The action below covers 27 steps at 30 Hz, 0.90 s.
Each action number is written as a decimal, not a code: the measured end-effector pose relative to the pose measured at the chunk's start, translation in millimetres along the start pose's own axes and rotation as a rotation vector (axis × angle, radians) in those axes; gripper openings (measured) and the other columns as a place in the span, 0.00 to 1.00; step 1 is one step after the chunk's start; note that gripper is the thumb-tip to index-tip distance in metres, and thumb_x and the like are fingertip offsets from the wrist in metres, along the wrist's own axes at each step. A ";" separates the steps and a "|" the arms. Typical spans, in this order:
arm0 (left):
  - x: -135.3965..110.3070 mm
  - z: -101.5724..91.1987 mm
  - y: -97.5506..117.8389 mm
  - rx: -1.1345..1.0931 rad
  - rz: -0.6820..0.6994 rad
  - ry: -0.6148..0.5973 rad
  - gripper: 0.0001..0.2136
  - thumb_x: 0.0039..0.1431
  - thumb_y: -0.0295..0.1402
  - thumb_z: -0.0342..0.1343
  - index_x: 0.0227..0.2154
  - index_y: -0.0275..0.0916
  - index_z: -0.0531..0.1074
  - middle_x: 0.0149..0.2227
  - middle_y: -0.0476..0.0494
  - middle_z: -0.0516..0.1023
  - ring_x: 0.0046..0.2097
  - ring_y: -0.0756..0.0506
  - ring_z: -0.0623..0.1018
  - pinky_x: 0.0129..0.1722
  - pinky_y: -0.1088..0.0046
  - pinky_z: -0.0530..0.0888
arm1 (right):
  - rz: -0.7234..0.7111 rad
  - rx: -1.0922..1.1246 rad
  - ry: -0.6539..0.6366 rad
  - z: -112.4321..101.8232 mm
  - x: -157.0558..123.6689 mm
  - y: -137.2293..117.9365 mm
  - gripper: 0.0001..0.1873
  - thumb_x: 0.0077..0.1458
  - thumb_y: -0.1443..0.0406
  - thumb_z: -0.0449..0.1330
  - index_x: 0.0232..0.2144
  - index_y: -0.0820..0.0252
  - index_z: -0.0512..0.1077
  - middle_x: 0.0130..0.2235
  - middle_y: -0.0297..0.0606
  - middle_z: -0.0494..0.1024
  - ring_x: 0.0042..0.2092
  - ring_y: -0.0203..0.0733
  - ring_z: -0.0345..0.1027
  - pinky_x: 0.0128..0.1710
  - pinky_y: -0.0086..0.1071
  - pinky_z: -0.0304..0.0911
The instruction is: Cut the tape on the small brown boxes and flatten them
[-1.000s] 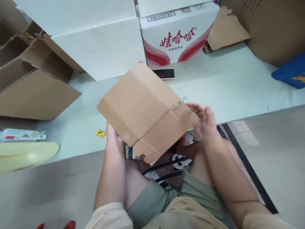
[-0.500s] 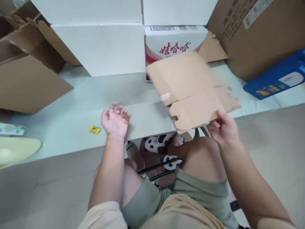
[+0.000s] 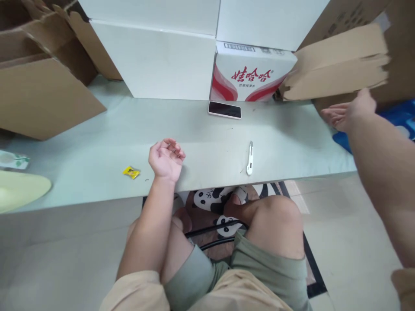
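My left hand [image 3: 165,160] rests palm up on the near edge of the pale table [image 3: 97,151], fingers loosely curled with nothing in them. My right hand [image 3: 346,111] reaches out to the far right with its fingers stretched flat. Just above and beyond it is a flattened brown cardboard piece [image 3: 337,65], blurred and tilted against the boxes there; I cannot tell whether the thumb still touches its lower edge. A small white utility knife [image 3: 249,157] lies on the table between my hands.
A dark phone [image 3: 225,109] lies before a red-and-white water carton [image 3: 251,80]. White boxes [image 3: 162,60] stand behind, brown boxes [image 3: 42,95] at left, a large brown box [image 3: 402,52] and a blue pack [image 3: 403,116] at right. A yellow wrapper [image 3: 131,172] lies near my left hand.
My left hand let go of the cardboard and dropped to the table edge. My right hand swung the cardboard up and to the far right, uncovering the knife and phone.
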<state>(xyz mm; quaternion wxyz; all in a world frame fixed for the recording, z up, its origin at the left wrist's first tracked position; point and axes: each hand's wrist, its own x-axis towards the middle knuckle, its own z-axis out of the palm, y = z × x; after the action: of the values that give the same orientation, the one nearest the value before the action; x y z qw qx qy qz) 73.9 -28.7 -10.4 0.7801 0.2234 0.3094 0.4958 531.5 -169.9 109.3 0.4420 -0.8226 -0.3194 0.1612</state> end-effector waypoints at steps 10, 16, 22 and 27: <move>0.6 -13.1 20.8 -0.101 0.009 -0.032 0.13 0.54 0.44 0.54 0.23 0.39 0.70 0.22 0.48 0.66 0.23 0.51 0.67 0.25 0.74 0.66 | 0.291 -0.128 -0.280 159.0 -95.4 2.0 0.22 0.63 0.55 0.55 0.26 0.64 0.76 0.26 0.45 0.82 0.17 0.32 0.63 0.17 0.28 0.50; -4.8 -30.5 39.4 -0.248 0.053 -0.013 0.13 0.55 0.41 0.51 0.23 0.39 0.70 0.22 0.49 0.65 0.22 0.52 0.65 0.25 0.74 0.64 | -0.005 -0.250 -0.401 226.8 -121.8 -52.3 0.06 0.51 0.69 0.61 0.33 0.61 0.78 0.33 0.37 0.83 0.22 0.29 0.61 0.25 0.28 0.56; -8.3 -53.2 63.5 -0.441 0.087 0.033 0.13 0.58 0.41 0.49 0.24 0.39 0.69 0.22 0.50 0.63 0.22 0.53 0.65 0.25 0.75 0.63 | -0.522 -0.416 -0.457 320.3 -128.2 -123.5 0.19 0.41 0.78 0.58 0.35 0.57 0.78 0.34 0.34 0.79 0.26 0.34 0.64 0.36 0.35 0.64; -6.0 -66.5 77.9 -0.545 0.100 0.061 0.14 0.61 0.40 0.46 0.25 0.39 0.68 0.22 0.51 0.61 0.22 0.53 0.64 0.25 0.75 0.62 | -0.847 -0.390 -0.519 414.0 -132.0 -194.4 0.23 0.42 0.79 0.58 0.42 0.59 0.75 0.47 0.39 0.77 0.35 0.35 0.72 0.47 0.36 0.68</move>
<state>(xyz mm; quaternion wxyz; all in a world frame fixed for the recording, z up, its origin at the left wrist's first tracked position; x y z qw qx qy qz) -24.3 0.5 -5.0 0.7761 0.0052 0.1767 0.6054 132.2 79.2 37.6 0.2136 -0.6217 -0.7463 0.1043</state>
